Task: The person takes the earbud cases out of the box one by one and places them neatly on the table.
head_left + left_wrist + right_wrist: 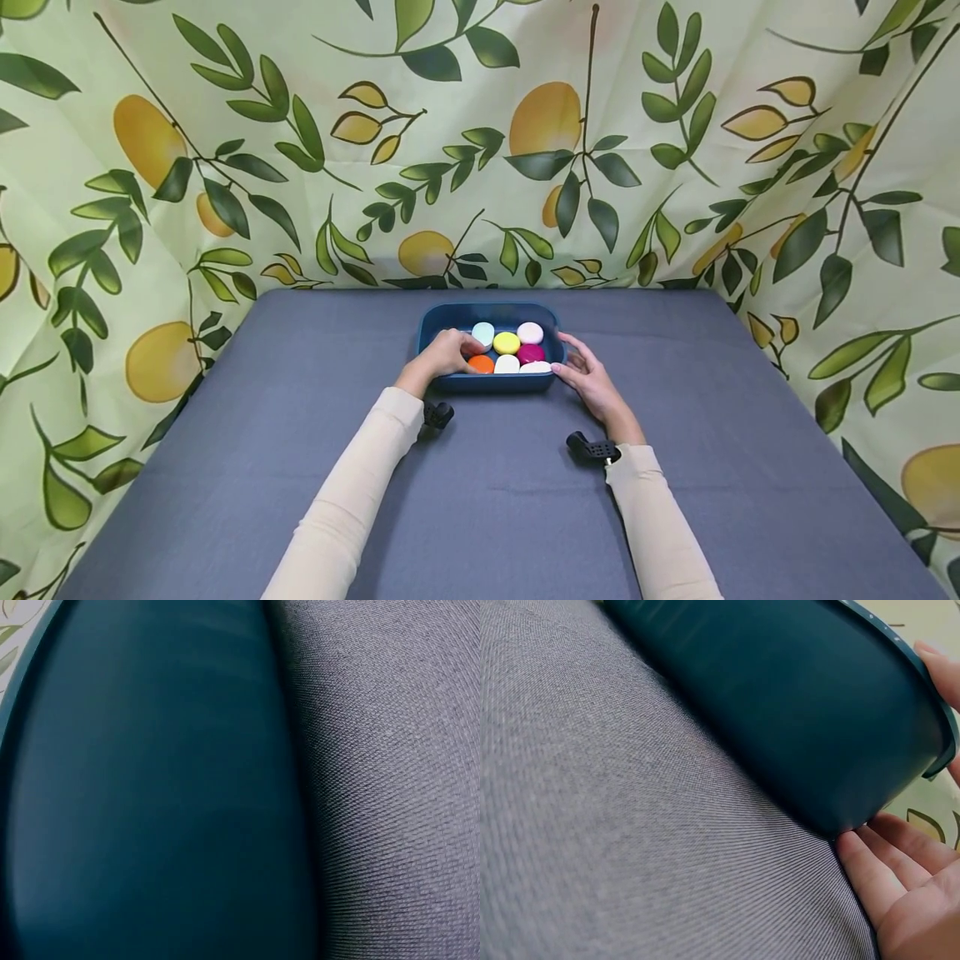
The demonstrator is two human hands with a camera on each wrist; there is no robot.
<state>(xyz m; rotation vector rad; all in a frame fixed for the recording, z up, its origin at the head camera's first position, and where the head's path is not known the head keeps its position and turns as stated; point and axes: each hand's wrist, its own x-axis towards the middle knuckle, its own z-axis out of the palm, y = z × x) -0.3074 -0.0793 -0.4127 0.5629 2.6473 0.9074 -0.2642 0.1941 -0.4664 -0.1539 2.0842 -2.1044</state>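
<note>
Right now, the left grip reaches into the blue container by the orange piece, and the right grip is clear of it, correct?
Not quite: the right grip touches the right end of the blue container, as the right wrist view shows. The rest stands.

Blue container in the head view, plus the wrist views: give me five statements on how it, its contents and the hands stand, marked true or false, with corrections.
1. The right hand touches the right end of the blue container. True.
2. The left hand reaches over the container's left end, its fingers by the orange piece. True.
3. The container is upside down. False: its open side faces up, with rounded pieces inside.
4. In the head view, the yellow piece lies between the light blue piece and the pale pink piece. True.
5. The left wrist view shows the left hand's fingertips. False: it shows mainly the container's wall and grey cloth.
</note>
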